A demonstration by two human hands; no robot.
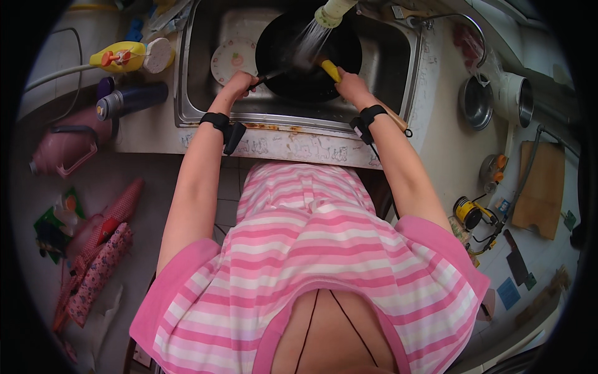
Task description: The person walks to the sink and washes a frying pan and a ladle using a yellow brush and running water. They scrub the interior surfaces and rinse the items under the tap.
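A black wok [275, 42] sits in the stainless steel sink [390, 61], under water streaming from the faucet spout [331, 13]. My left hand [240, 84] grips the dark handle of a metal-shafted utensil [276, 73], whose far end is lost in the splash inside the wok. In my right hand [351, 84] is a yellow-handled brush [331, 70], its head over the wok and blurred by water. A wooden handle [395, 118] with a ring at its end passes beneath my right wrist and over the sink rim. Left of the wok lies a white plate [232, 61] with a fruit pattern.
On the left counter are a yellow bottle [124, 56], a sponge [158, 55], a dark blue flask [135, 99] and a pink thermos jug [77, 138]. To the right hang a metal bowl [476, 102], a cutting board [538, 189] and a cleaver [516, 259].
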